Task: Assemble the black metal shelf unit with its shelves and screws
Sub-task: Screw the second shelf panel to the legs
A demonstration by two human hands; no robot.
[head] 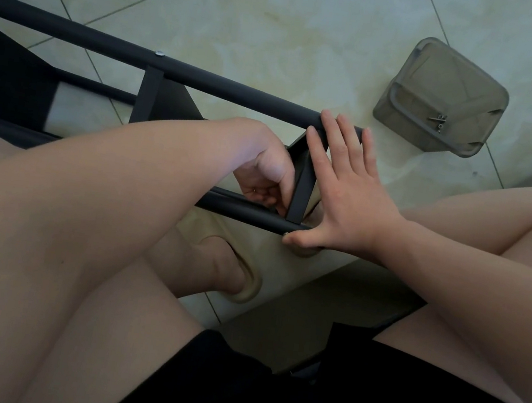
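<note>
The black metal shelf unit lies on its side across the tiled floor, its far tube running from upper left to centre, with a silver screw head in it. A near tube runs parallel below. A black shelf panel stands between the two tubes near their right ends. My left hand curls its fingers at the panel's lower left edge, by the near tube. My right hand lies flat with spread fingers against the panel, fingertips on the far tube and thumb pressing a screw under the near tube.
A translucent grey plastic tub sits on the floor at upper right with a few loose screws inside. Another shelf panel is fixed further left. My bare legs and a foot in a slipper fill the foreground.
</note>
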